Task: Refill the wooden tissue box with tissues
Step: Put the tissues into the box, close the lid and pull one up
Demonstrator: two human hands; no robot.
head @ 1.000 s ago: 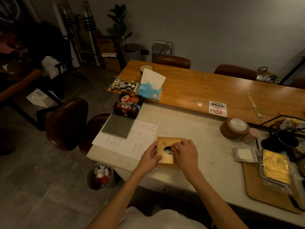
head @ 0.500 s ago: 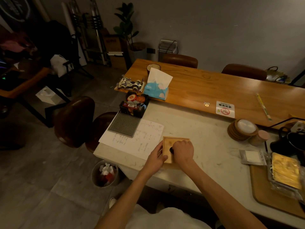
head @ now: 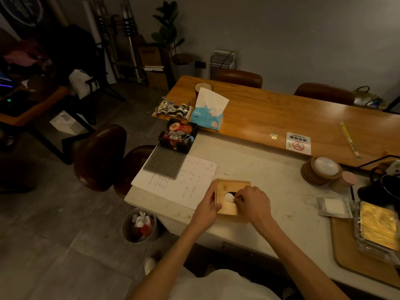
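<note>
The square wooden tissue box (head: 229, 187) sits on the white marble table (head: 259, 169) near its front edge. My left hand (head: 206, 210) grips the box's left side, thumb on the lid. Over the lid's oval hole, my right hand (head: 252, 202) pinches a white tissue (head: 229, 197) that pokes up through the opening. The right half of the lid is hidden under that hand. A blue soft pack of tissues (head: 207, 116), one sheet standing up from it, rests farther back on the wooden table.
A written sheet of paper (head: 179, 180) and a grey dotted mat (head: 165, 159) lie left of the box. A black organiser (head: 178, 137), stacked coasters (head: 320, 169) and a wooden tray (head: 350, 256) with wrapped items stand around. A waste bin (head: 139, 225) is below the table's edge.
My right hand's fingers were down in the lid's hole; now they have pulled back and a white tissue shows in the opening. The left hand stays on the box's side.
</note>
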